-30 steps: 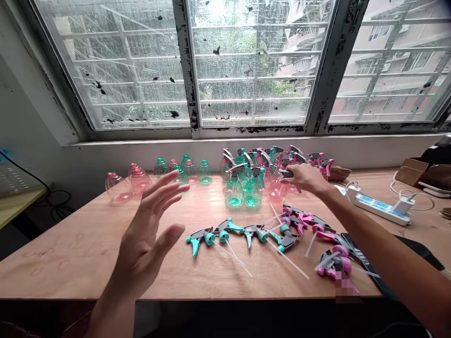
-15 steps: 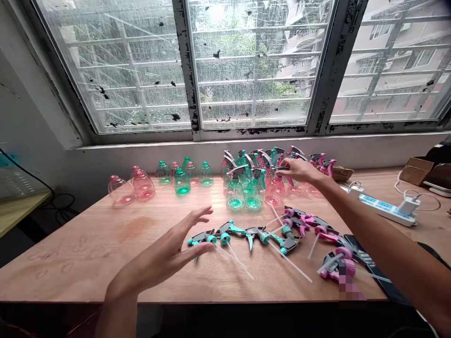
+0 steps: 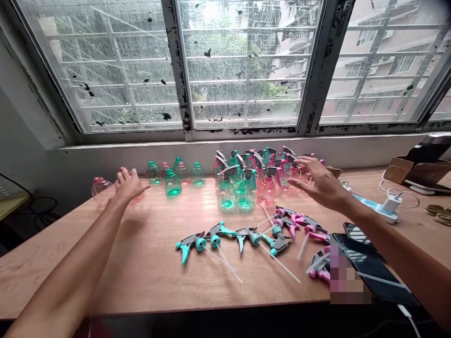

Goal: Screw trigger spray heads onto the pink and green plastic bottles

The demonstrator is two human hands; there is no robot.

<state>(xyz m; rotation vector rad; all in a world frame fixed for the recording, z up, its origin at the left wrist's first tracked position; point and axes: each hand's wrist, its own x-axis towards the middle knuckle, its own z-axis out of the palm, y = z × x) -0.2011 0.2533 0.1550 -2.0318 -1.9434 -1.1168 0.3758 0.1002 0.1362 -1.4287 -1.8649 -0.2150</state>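
Observation:
At the left, my left hand [image 3: 129, 186] reaches over the pink bottles without sprayers, fingers bent and thumb apart. It covers most of one pink bottle [image 3: 137, 199]; whether it touches that bottle is hidden. Another pink bottle [image 3: 101, 190] stands just left of it. My right hand [image 3: 322, 185] is open and holds nothing, right of the group of bottles fitted with sprayers. Closest to its thumb is a pink bottle with a sprayer on top [image 3: 266, 190]. Green bottles with sprayers [image 3: 227, 195] stand beside that one.
Loose teal trigger sprayers [image 3: 190, 243] and pink trigger sprayers [image 3: 319, 265] with clear tubes lie along the front. Several green bottles [image 3: 173, 184] without sprayers stand behind. A phone [image 3: 373, 267], a power strip [image 3: 369, 203] and a cardboard box [image 3: 401, 169] are at the right.
My left hand has moved left and away from the teal sprayers to the pink bottles. My right hand has let go of the pink bottle's sprayer and drawn back to the right, opening.

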